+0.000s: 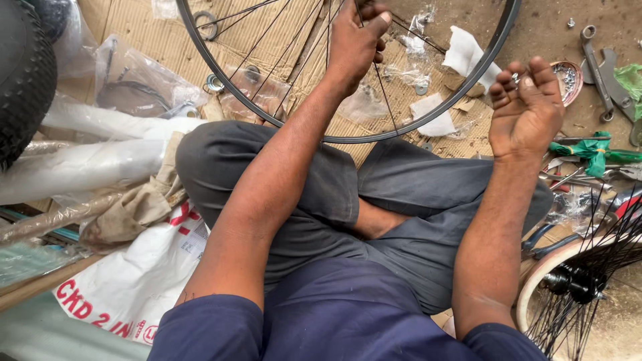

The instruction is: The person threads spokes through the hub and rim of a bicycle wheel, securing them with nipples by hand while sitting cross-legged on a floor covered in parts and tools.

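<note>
A black bicycle wheel rim (401, 130) with thin spokes stands in front of my crossed legs, its lower arc resting near my knees. My left hand (354, 40) reaches inside the rim and is closed around a spoke (384, 93) near the top of the view. My right hand (525, 107) is outside the rim at the right, palm up with fingers curled, and something small may lie at its fingertips, too small to tell.
Flattened cardboard (167, 33) lies under the rim with plastic wrappers and washers (215, 83). Wrenches (602, 73), a small dish (568, 77) and green-handled tools (592, 152) sit at right. Another spoked wheel (575, 281) is lower right; a tyre (23, 73) and wrapped parts at left.
</note>
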